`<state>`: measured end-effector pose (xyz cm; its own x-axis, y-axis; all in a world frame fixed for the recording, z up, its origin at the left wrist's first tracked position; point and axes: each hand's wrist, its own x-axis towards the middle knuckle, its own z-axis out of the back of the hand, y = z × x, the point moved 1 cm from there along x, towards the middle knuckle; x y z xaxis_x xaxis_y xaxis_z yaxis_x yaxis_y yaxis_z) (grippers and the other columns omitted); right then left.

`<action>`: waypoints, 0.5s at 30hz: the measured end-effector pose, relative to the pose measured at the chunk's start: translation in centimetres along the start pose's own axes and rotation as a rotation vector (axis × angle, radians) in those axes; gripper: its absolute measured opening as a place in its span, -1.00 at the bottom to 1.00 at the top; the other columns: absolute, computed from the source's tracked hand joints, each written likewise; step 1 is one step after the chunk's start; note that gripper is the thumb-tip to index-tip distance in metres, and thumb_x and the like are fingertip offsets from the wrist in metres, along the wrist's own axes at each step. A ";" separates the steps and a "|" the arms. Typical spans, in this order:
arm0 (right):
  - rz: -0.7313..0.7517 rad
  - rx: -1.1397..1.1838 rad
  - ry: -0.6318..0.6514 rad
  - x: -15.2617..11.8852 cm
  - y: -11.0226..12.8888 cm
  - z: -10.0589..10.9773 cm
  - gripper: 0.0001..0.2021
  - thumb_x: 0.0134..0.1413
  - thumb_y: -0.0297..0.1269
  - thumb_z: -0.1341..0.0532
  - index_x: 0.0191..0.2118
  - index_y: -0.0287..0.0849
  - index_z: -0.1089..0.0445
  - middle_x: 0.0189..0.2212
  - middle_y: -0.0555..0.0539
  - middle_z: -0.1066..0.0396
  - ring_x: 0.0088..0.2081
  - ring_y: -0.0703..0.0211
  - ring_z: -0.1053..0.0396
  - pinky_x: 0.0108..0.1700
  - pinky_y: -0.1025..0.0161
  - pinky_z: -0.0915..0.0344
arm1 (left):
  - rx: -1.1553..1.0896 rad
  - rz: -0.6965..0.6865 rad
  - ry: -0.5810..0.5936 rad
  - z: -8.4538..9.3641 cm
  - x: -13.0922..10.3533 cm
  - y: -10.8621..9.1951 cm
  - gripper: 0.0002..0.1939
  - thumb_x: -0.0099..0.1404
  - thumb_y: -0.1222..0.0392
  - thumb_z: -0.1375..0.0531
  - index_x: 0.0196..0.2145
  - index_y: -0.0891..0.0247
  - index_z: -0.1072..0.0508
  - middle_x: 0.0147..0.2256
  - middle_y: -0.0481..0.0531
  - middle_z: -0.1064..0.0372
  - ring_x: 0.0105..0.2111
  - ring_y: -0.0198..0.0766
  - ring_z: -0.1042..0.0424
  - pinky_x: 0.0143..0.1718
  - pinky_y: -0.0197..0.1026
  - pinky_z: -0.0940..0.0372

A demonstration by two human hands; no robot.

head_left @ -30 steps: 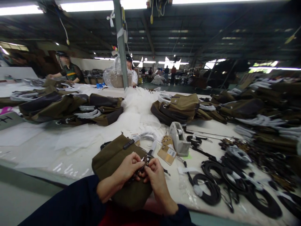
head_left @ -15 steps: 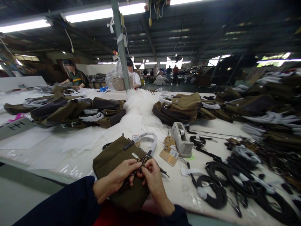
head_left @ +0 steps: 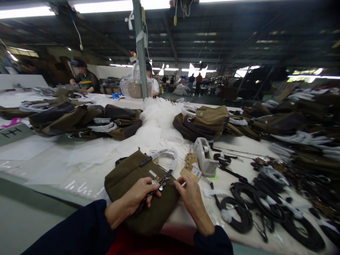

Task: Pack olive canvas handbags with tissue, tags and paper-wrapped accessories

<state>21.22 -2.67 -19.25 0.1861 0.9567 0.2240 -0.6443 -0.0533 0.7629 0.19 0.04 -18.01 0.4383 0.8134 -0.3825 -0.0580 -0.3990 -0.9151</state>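
An olive-green handbag [head_left: 124, 173] lies tilted in front of me, its handle [head_left: 173, 156] wrapped in white plastic. Above its front, my left hand [head_left: 136, 196] is closed on a leopard-patterned charm [head_left: 162, 180] with small shiny metal pieces. Dark strap-like parts hang below those fingers. My right hand [head_left: 191, 194] is apart from the charm, over the bag's right edge, with thumb and forefinger pinched together. Whatever may be in that pinch is too small to make out. Brown cardboard tags [head_left: 191, 166] lie just beyond the right hand.
A grey tape dispenser [head_left: 205, 157] stands behind the tags. Coiled black straps [head_left: 236, 214] and a heap of leopard-patterned pieces [head_left: 268, 163] cover the right side. More olive bags [head_left: 207, 122] lie farther back, around white paper sheets [head_left: 156, 117]. Co-workers [head_left: 84, 78] are across the table.
My right hand has moved away from the charm, to the right, and stays pinched. My left hand keeps hold of the charm, whose metal pieces now show more.
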 end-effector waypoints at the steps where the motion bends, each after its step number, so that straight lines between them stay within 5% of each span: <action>1: 0.003 0.002 0.004 0.1 0.2 0.0 -0.83 0.07 -0.26 -0.20 -0.50 -0.16 -0.34 -0.47 -0.03 -0.35 -0.44 0.16 -0.29 -0.32 0.19 -0.20 | -0.002 -0.005 0.001 0.0 -0.1 0.0 -0.64 0.17 -0.03 -0.28 -0.31 0.31 -0.29 -0.42 0.08 -0.51 -0.76 -0.53 -0.13 -0.74 -0.42 -0.11; 6: 0.025 0.146 0.020 -1.0 3.1 -0.4 -0.82 0.16 -0.25 -0.17 -0.45 -0.13 -0.32 -0.49 0.01 -0.33 -0.43 0.18 -0.29 -0.34 0.24 -0.19 | 0.024 -0.031 0.025 -0.1 -0.3 0.1 -0.66 0.19 -0.01 -0.25 -0.28 0.33 -0.33 -0.44 0.05 -0.49 -0.75 -0.50 -0.16 -0.75 -0.41 -0.11; 10: 0.182 0.102 0.089 -2.5 6.0 -2.8 -0.90 0.18 -0.35 -0.15 -0.38 -0.13 -0.33 -0.38 -0.02 -0.35 -0.34 0.16 -0.32 -0.27 0.24 -0.23 | 0.018 -0.067 0.001 0.0 -0.3 0.2 -0.73 0.19 0.03 -0.26 -0.37 0.29 -0.35 -0.59 -0.13 -0.32 -0.75 -0.50 -0.14 -0.73 -0.43 -0.11; 15: 0.298 -0.012 0.092 -3.3 6.6 -5.1 -0.89 0.17 -0.49 -0.11 -0.30 -0.14 -0.32 -0.30 -0.06 -0.33 -0.26 0.12 -0.34 -0.20 0.22 -0.28 | -0.105 -0.085 0.032 0.4 -0.3 0.8 -0.71 0.21 -0.02 -0.23 -0.39 0.26 -0.32 -0.58 -0.17 -0.23 -0.71 -0.47 -0.17 -0.72 -0.41 -0.15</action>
<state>12.59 -4.72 -18.00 -0.0798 0.9212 0.3809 -0.6691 -0.3327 0.6645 -0.32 -0.38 -18.66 0.4660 0.8330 -0.2984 0.0738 -0.3727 -0.9250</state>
